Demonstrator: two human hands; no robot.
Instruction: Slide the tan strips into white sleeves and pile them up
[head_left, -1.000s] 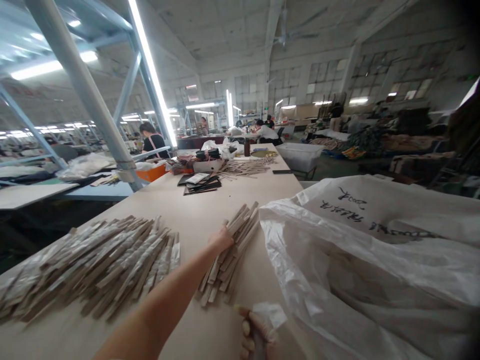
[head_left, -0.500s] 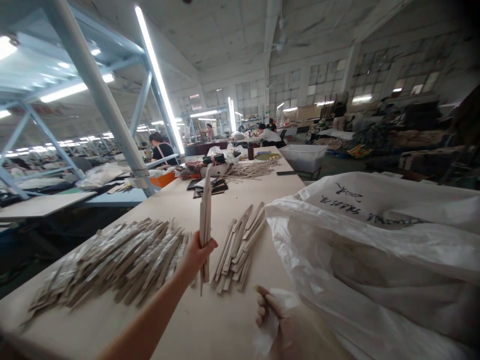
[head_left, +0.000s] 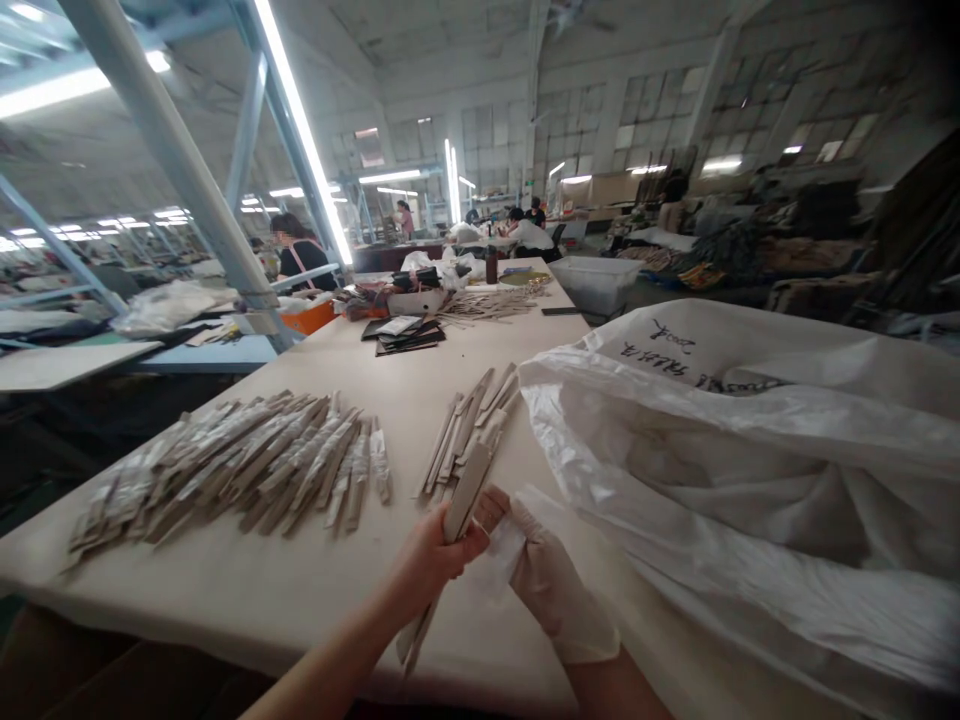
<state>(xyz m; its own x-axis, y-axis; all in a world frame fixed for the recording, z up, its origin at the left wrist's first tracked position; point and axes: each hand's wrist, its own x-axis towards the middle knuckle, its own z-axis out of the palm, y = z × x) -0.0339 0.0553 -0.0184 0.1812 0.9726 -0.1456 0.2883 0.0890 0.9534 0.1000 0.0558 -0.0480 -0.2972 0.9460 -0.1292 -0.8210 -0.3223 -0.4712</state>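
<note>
My bare left hand (head_left: 435,555) is closed round a long flat wooden strip (head_left: 459,510), held slanted above the table's near edge. My gloved right hand (head_left: 551,585) is right beside it, fingers pinching a small clear plastic sleeve (head_left: 504,548) against the strip. Just beyond my hands lies a small loose pile of bare wooden strips (head_left: 471,425). To the left spreads a wide heap of strips wrapped in clear sleeves (head_left: 247,465).
A large white woven sack (head_left: 750,460) fills the table's right side. Dark cards (head_left: 405,335), more strips (head_left: 487,303) and a bottle lie at the far end. A blue steel frame post (head_left: 172,160) rises on the left. Other people sit at distant tables.
My left hand brought the strip from upright down toward me. My right hand rose with the plastic sleeve and met it. The view tilted slightly downward.
</note>
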